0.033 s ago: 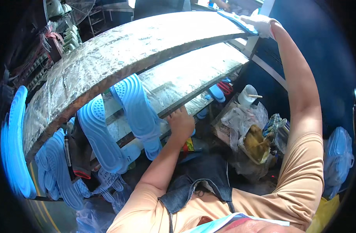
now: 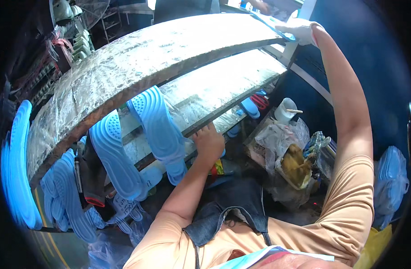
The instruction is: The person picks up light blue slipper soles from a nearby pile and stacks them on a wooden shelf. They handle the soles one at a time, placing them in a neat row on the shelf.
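One blue insole (image 2: 267, 21) under my right hand (image 2: 300, 32)

It lies at the far right end of the upper shelf (image 2: 169, 40), with the hand, in what looks like a white glove, against its near end. Glare stops me telling from my remote feed whether the fingers pinch it. My left hand (image 2: 210, 142) is bare, fingers bent at the front edge of the second shelf (image 2: 223, 80); how tightly, I cannot tell.

For writing, I find dark handwritten marks on a pale blue piece (image 2: 124, 207) low on the left, and a smaller mark on a pale insole (image 2: 150, 178) near the hanging blue insoles (image 2: 154, 121).
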Action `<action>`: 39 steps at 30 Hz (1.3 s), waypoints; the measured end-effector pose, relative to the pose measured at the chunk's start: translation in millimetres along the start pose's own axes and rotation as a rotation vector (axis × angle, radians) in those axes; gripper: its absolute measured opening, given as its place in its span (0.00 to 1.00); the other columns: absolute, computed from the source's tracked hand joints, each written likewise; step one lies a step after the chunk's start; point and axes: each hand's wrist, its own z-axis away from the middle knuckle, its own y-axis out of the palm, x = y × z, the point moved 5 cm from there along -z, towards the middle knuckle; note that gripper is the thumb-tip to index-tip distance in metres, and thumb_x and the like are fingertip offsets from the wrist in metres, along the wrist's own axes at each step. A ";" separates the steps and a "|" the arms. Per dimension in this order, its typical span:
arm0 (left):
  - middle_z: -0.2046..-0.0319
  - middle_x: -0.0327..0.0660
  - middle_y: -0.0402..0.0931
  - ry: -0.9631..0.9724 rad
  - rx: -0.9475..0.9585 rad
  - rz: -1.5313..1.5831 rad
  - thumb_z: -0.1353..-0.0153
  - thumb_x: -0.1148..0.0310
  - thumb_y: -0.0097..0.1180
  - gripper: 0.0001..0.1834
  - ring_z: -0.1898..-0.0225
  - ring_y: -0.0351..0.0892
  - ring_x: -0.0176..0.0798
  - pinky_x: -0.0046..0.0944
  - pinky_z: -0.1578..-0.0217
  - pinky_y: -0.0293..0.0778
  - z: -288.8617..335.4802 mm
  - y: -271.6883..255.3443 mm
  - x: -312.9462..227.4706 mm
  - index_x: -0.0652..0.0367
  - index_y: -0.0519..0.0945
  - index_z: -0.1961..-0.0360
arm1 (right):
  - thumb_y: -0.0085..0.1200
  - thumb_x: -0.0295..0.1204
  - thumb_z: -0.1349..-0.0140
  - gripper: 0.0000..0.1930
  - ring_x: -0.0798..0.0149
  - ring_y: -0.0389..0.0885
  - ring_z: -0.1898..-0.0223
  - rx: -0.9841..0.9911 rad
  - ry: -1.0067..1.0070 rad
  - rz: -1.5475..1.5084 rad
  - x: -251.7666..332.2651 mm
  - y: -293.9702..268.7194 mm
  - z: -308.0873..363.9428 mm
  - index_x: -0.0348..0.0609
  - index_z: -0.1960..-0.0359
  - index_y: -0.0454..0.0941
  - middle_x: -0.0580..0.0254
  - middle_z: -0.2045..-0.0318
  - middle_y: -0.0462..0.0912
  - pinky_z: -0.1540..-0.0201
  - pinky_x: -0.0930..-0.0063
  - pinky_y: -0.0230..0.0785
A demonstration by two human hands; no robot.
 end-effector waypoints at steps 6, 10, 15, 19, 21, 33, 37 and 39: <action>0.40 0.62 0.68 0.115 -0.034 0.018 0.44 0.59 0.59 0.40 0.38 0.66 0.61 0.57 0.36 0.59 -8.1 11.2 1.9 0.69 0.63 0.33 | 0.52 0.56 0.37 0.33 0.48 0.77 0.45 -0.136 -0.076 0.355 -27.3 -6.9 -6.9 0.40 0.41 0.75 0.46 0.44 0.79 0.42 0.62 0.68; 0.44 0.59 0.72 -0.030 0.220 0.616 0.46 0.65 0.53 0.38 0.44 0.74 0.54 0.50 0.41 0.68 10.9 -43.3 -11.2 0.73 0.64 0.34 | 0.52 0.51 0.35 0.28 0.48 0.77 0.45 -0.453 -0.358 0.329 -37.6 -19.3 73.4 0.42 0.42 0.75 0.47 0.46 0.80 0.40 0.62 0.68; 0.37 0.63 0.65 -0.140 1.118 2.121 0.45 0.70 0.52 0.43 0.39 0.73 0.59 0.60 0.44 0.77 79.9 -69.3 -96.5 0.68 0.53 0.27 | 0.56 0.44 0.39 0.24 0.47 0.79 0.46 -0.264 -0.296 0.343 -48.1 -48.5 210.8 0.38 0.48 0.79 0.45 0.49 0.82 0.42 0.63 0.71; 0.33 0.64 0.58 -0.075 1.528 2.179 0.42 0.69 0.53 0.44 0.37 0.68 0.67 0.63 0.45 0.75 150.5 -76.6 -174.6 0.67 0.50 0.26 | 0.57 0.46 0.38 0.26 0.51 0.81 0.48 -0.125 -0.202 0.220 -99.3 -42.4 261.5 0.36 0.48 0.78 0.46 0.50 0.83 0.43 0.65 0.72; 0.33 0.64 0.59 -0.151 1.588 2.072 0.40 0.69 0.52 0.42 0.36 0.68 0.64 0.59 0.43 0.75 172.3 -77.2 -203.2 0.68 0.50 0.27 | 0.56 0.46 0.38 0.25 0.51 0.82 0.49 -0.041 -0.194 0.207 -119.3 -35.9 279.6 0.37 0.48 0.79 0.46 0.51 0.83 0.44 0.65 0.72; 0.49 0.53 0.76 -0.290 1.387 1.622 0.25 0.54 0.42 0.27 0.50 0.80 0.46 0.46 0.45 0.75 175.9 5.6 -243.7 0.70 0.71 0.41 | 0.52 0.28 0.34 0.07 0.64 0.76 0.66 0.169 -0.209 0.056 -245.7 48.5 277.3 0.38 0.60 0.79 0.62 0.69 0.79 0.57 0.72 0.72; 0.47 0.53 0.77 0.274 0.492 0.807 0.32 0.52 0.52 0.25 0.47 0.77 0.53 0.48 0.47 0.73 116.1 6.0 -132.6 0.63 0.78 0.45 | 0.55 0.32 0.35 0.12 0.67 0.77 0.62 0.536 0.145 -0.598 -244.7 80.6 265.0 0.38 0.56 0.80 0.63 0.64 0.81 0.55 0.72 0.71; 0.47 0.59 0.76 0.248 0.142 0.352 0.37 0.55 0.56 0.26 0.46 0.75 0.59 0.51 0.44 0.69 90.0 -20.1 -83.6 0.64 0.77 0.46 | 0.56 0.36 0.35 0.16 0.67 0.79 0.59 0.619 0.192 -0.566 -234.4 71.1 277.8 0.37 0.52 0.81 0.61 0.60 0.82 0.53 0.71 0.72</action>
